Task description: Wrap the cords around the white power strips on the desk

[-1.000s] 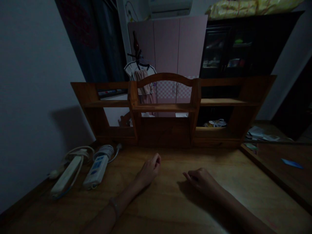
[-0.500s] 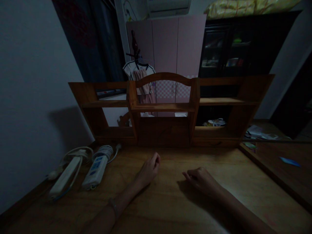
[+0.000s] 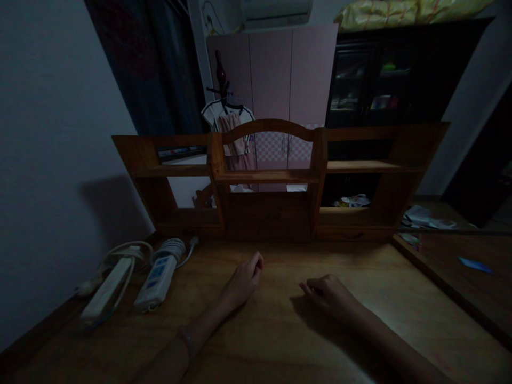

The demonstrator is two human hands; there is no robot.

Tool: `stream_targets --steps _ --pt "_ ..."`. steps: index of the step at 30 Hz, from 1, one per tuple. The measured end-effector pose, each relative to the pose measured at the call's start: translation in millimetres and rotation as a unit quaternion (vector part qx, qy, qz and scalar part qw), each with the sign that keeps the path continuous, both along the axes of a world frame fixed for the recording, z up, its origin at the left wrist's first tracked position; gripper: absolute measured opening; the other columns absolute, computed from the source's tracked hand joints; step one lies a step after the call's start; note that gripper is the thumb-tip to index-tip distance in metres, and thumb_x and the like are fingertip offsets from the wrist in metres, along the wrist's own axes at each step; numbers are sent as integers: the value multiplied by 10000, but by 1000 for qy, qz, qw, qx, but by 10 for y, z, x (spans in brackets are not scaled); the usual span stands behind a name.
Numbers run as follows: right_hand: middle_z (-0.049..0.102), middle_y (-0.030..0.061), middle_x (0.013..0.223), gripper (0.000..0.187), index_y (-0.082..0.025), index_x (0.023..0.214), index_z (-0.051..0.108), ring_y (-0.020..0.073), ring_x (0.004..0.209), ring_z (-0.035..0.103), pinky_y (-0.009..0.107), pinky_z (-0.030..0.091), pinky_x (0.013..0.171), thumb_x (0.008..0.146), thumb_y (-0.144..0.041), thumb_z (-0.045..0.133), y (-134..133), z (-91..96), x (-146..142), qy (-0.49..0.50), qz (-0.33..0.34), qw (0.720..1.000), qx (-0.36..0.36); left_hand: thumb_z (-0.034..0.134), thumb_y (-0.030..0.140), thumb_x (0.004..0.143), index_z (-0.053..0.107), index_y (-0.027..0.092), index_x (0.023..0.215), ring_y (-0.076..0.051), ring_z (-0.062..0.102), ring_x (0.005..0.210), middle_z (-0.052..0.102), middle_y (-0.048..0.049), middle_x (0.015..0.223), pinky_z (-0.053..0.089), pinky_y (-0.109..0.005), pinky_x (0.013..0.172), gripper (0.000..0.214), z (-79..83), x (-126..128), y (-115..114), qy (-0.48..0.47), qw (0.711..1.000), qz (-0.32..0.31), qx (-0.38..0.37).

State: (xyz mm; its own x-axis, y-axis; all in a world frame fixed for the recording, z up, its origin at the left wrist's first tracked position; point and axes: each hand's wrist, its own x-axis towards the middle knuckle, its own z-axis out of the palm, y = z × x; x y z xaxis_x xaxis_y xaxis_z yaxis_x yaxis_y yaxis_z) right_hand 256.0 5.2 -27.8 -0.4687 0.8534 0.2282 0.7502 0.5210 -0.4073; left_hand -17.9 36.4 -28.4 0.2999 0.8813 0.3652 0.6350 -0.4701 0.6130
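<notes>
We are finding the blue-socketed power strip (image 3: 154, 288) lying at left on the tabletop (image 3: 268, 336), its pale cord (image 3: 171, 247) coiling at the far end. A white power strip (image 3: 104, 293) is lying just left of it, nearer the wall (image 3: 60, 133). Our left hand (image 3: 243, 280) is showing right of both, apart from them, grip loosely clenched. Our right hand (image 3: 330, 296) is showing farther right, its grip also loosely clenching. A wooden shelf unit (image 3: 269, 175) is standing at the far side.
</notes>
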Motion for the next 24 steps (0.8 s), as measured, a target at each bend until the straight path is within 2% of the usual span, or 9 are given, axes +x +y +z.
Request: stream_targets --steps 24 --pt "572 35 532 481 -162 662 626 94 448 464 254 257 507 965 -420 356 -3 4 9 0 6 1000 3 380 108 820 466 211 845 -124 494 693 540 15 782 335 -236 648 136 -5 0 7 0 1000 -7 0"
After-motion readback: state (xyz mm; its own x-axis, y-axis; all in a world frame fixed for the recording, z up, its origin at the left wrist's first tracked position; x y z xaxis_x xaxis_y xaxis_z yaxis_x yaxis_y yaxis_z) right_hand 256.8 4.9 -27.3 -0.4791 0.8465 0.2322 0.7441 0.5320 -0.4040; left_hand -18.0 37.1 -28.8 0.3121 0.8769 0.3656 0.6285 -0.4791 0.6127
